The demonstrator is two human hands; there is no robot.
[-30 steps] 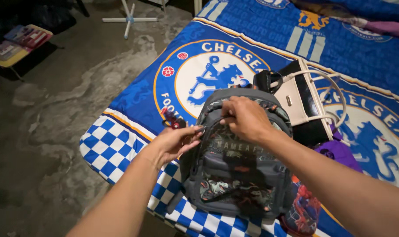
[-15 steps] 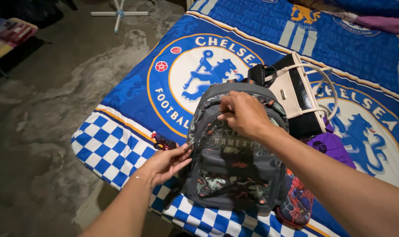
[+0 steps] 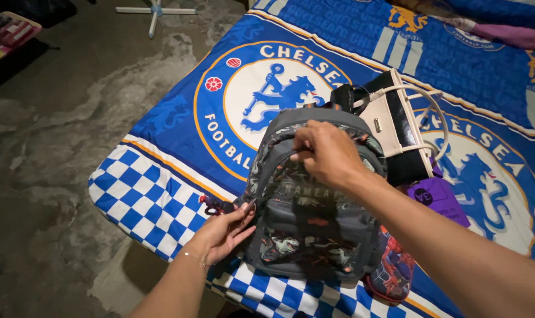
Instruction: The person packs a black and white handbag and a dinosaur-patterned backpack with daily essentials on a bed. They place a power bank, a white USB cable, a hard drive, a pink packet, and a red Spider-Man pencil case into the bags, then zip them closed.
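On bedspread (image 3: 161,194) — grey patterned backpack (image 3: 314,218) | left hand (image 3: 223,232) pinches zipper pull (image 3: 248,205) | right hand (image 3: 326,154) grips top

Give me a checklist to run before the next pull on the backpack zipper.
1. Right hand pinching the top of the grey backpack: ok.
2. Left hand grip on the zipper pull at the backpack's left edge: ok; fingers are pinched there.
3. Backpack lying fully on the blue bedcover: ok, though close to the edge.
4. Black-and-cream handbag away from the zipper line: ok.
5. Red keychain away from the left hand: not ok; right beside it.
6. Zipper fully shut: cannot tell.
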